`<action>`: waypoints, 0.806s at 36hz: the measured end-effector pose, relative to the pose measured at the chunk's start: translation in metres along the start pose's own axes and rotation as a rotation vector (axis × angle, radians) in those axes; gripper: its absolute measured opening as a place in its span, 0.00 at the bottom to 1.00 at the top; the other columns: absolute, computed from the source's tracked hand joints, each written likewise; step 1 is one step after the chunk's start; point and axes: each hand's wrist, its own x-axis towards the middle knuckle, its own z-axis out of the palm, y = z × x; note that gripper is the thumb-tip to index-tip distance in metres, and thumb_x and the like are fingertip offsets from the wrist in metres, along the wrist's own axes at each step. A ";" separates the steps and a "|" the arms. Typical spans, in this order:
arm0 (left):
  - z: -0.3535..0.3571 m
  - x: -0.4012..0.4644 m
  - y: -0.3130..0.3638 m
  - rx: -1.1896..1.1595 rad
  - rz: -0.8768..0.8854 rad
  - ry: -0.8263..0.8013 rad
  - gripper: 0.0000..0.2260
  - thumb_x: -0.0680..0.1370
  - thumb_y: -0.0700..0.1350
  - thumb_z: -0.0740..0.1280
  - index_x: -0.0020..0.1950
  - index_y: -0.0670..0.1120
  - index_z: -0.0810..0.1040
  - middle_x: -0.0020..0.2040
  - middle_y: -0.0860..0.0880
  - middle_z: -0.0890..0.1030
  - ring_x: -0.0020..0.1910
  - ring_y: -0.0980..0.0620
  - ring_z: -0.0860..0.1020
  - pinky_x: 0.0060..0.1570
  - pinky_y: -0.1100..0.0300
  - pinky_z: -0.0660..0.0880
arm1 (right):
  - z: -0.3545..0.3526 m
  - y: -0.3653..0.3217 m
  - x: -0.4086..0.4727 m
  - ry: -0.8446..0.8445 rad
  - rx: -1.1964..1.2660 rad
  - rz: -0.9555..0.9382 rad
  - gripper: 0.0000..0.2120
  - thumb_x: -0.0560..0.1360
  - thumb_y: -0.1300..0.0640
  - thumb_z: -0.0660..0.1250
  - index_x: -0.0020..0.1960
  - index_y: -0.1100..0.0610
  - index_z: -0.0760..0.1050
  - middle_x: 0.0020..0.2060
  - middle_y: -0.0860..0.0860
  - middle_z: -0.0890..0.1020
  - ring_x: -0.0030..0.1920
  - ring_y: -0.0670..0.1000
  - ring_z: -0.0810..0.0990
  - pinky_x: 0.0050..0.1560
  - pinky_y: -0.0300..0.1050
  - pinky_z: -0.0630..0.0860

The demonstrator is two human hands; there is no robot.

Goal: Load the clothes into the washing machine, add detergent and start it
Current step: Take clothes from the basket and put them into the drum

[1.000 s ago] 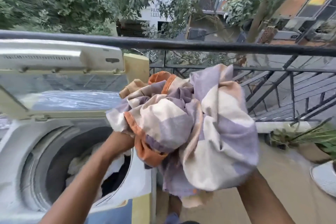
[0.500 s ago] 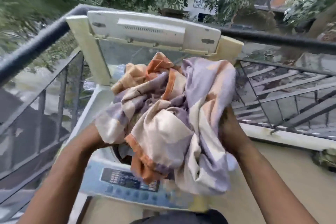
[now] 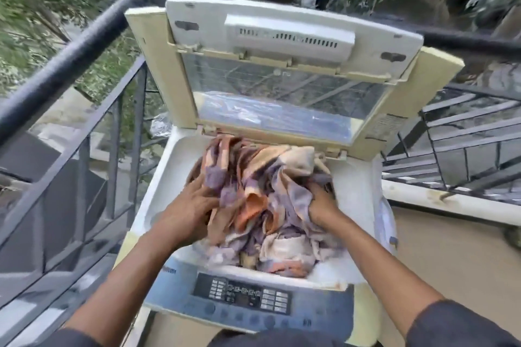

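Observation:
A top-loading washing machine (image 3: 166, 191) stands in front of me with its lid (image 3: 282, 70) raised upright. A bundled cloth (image 3: 267, 197) in purple, cream and orange patches fills the drum opening and hides the drum beneath it. My left hand (image 3: 191, 205) presses flat on the cloth's left side, fingers spread. My right hand (image 3: 321, 205) is sunk into the cloth's right side with fingers curled around a fold. The control panel (image 3: 248, 294) with its buttons runs along the machine's near edge.
A dark metal balcony railing (image 3: 84, 45) runs along the left and behind the machine. To the right lies a tan floor (image 3: 451, 256) with a low white ledge (image 3: 451, 200). Trees and buildings lie beyond the railing.
The cloth bundle went from being held up in the air to lying down in the drum opening. Both hands came down with it, and the view turned square onto the machine.

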 end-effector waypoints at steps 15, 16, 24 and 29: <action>0.066 0.040 0.013 -0.184 -0.349 0.228 0.25 0.72 0.45 0.69 0.69 0.50 0.75 0.63 0.44 0.76 0.58 0.39 0.77 0.53 0.45 0.79 | 0.072 0.004 -0.001 0.090 -0.556 -0.318 0.26 0.78 0.49 0.62 0.75 0.45 0.65 0.74 0.55 0.67 0.73 0.60 0.66 0.69 0.58 0.72; 0.079 0.044 0.008 -0.177 -0.336 0.098 0.26 0.73 0.48 0.68 0.72 0.52 0.74 0.66 0.45 0.77 0.60 0.39 0.79 0.53 0.44 0.81 | 0.075 0.003 0.003 0.016 -0.608 -0.306 0.27 0.79 0.47 0.62 0.78 0.44 0.62 0.75 0.55 0.65 0.75 0.61 0.64 0.70 0.58 0.71; 0.132 0.073 -0.007 -0.092 -0.419 -0.756 0.35 0.81 0.64 0.58 0.85 0.56 0.53 0.83 0.48 0.64 0.76 0.41 0.72 0.70 0.47 0.72 | 0.075 0.005 0.022 -0.590 -0.984 0.071 0.20 0.78 0.50 0.64 0.68 0.52 0.75 0.68 0.55 0.78 0.67 0.60 0.77 0.68 0.60 0.73; 0.138 0.084 0.003 -0.280 -0.467 -0.703 0.34 0.79 0.61 0.60 0.83 0.52 0.58 0.79 0.42 0.70 0.75 0.40 0.71 0.71 0.45 0.72 | 0.066 0.014 0.016 -0.576 -0.891 0.036 0.23 0.80 0.47 0.60 0.74 0.50 0.71 0.72 0.53 0.76 0.70 0.58 0.75 0.64 0.53 0.76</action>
